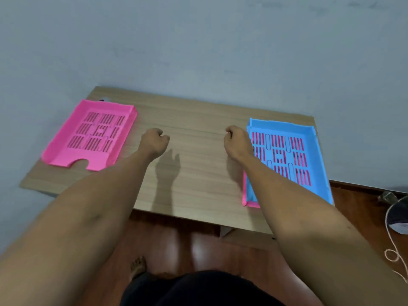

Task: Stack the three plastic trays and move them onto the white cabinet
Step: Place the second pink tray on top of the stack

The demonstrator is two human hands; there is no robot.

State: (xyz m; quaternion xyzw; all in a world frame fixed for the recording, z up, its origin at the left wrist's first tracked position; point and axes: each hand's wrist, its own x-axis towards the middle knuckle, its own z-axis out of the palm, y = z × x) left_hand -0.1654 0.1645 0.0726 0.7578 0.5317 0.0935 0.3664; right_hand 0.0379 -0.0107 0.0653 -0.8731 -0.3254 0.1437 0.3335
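A pink slotted tray (92, 133) lies alone at the left end of the wooden table (194, 173). At the right end a blue tray (309, 146) sits nested on another pink tray (248, 203), whose edge and slots show beneath it. My left hand (154, 140) hovers over the table's middle as a loose fist, holding nothing, just right of the lone pink tray. My right hand (237, 142) is also curled into a fist, empty, beside the blue tray's left wall. My right forearm covers part of that stack. No white cabinet is in view.
A grey wall (198, 51) rises directly behind the table. Glossy brown floor (198, 244) lies below the near edge, with my foot (138, 267) on it. A dark object (397, 215) and a pale cord (393, 255) lie on the floor at the right.
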